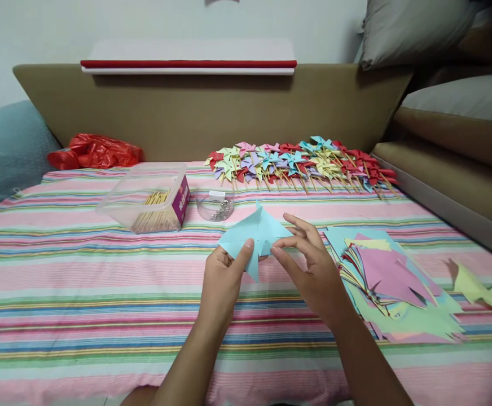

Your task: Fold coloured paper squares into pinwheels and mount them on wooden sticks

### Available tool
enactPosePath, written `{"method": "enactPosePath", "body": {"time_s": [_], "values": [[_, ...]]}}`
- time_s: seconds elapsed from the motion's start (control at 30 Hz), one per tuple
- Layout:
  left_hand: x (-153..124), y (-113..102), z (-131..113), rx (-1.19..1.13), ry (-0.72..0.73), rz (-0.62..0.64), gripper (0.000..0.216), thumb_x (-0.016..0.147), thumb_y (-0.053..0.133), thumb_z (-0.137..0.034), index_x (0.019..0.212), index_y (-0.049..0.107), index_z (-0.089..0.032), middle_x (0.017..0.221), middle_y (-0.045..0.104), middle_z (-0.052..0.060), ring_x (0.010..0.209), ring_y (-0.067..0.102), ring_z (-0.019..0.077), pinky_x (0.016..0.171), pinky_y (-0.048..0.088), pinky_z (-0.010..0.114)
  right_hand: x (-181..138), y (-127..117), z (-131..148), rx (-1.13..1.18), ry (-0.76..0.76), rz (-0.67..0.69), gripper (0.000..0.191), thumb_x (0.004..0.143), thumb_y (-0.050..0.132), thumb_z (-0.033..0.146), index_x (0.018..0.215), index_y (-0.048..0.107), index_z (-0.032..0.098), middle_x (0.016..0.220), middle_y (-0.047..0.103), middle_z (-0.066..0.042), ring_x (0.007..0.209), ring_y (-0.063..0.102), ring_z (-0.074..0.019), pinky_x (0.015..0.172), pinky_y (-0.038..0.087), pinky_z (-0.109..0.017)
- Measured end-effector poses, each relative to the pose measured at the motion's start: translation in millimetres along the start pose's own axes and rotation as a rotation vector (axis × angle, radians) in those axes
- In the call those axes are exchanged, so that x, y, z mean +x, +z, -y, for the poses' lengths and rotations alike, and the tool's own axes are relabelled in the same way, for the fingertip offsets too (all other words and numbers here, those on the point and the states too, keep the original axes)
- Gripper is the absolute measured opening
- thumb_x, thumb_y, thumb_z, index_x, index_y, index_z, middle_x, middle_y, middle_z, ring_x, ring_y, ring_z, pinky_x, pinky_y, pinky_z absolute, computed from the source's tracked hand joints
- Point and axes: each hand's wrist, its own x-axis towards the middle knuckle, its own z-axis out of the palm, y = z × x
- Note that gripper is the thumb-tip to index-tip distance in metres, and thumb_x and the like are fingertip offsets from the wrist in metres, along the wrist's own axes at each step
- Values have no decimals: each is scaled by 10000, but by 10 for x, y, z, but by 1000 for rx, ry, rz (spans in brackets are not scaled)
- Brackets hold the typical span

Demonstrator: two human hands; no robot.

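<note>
A light blue square of paper (246, 228), cut in from its corners like a pinwheel blank, is held up above the striped cloth. My left hand (224, 270) grips its lower left part, thumb flat on top and fingers underneath, mostly hidden. At the right edge, my right hand (309, 259) has thumb and index fingertips together on a flap, while its other fingers are bent above. A small dark dot shows near the paper's middle. Right of my hands lies a stack of coloured cut paper (392, 273), with pink on top.
Behind are a clear round tub of small metal pins (215, 206), a plastic box of wooden sticks (157, 217) and a red plastic bag (106, 152). Many finished paper pinwheels (292, 163) lie at the back. Yellow paper (485, 290) sits far right, below cushions (461, 107).
</note>
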Motion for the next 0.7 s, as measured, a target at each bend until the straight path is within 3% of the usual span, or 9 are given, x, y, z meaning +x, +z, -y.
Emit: {"method": "enactPosePath", "body": {"time_s": [0.13, 0.27, 0.47, 0.7], "values": [[-9, 4, 0, 15, 18, 42, 431, 827, 759, -451, 1151, 739, -167, 1079, 780, 99, 961, 719, 259, 868, 549, 357, 7, 31, -39, 124, 140, -23, 168, 878, 685, 417, 867, 752, 264, 1419, 527, -82, 1295, 541, -293, 1066, 469, -484], [-15, -3, -5, 49, 22, 57, 423, 831, 756, -436, 1159, 745, -170, 1065, 780, 91, 962, 701, 257, 775, 551, 314, 3, 62, -62, 201, 226, -47, 168, 833, 723, 426, 846, 764, 263, 1414, 531, -82, 1278, 551, -296, 993, 525, -445], [-25, -3, -24, 112, 25, 54, 350, 829, 753, -427, 1039, 771, -147, 924, 776, 69, 851, 681, 225, 691, 527, 283, 0, 83, -46, 181, 235, -65, 163, 806, 742, 413, 808, 765, 251, 1402, 545, -88, 1304, 531, -301, 976, 531, -427], [-41, -4, -37, 132, 8, 51, 249, 813, 774, -380, 921, 754, -156, 881, 760, 54, 876, 676, 228, 728, 520, 289, -9, 101, -19, 167, 222, -73, 151, 803, 747, 404, 799, 753, 254, 1390, 545, -93, 1344, 493, -306, 1012, 500, -448]]}}
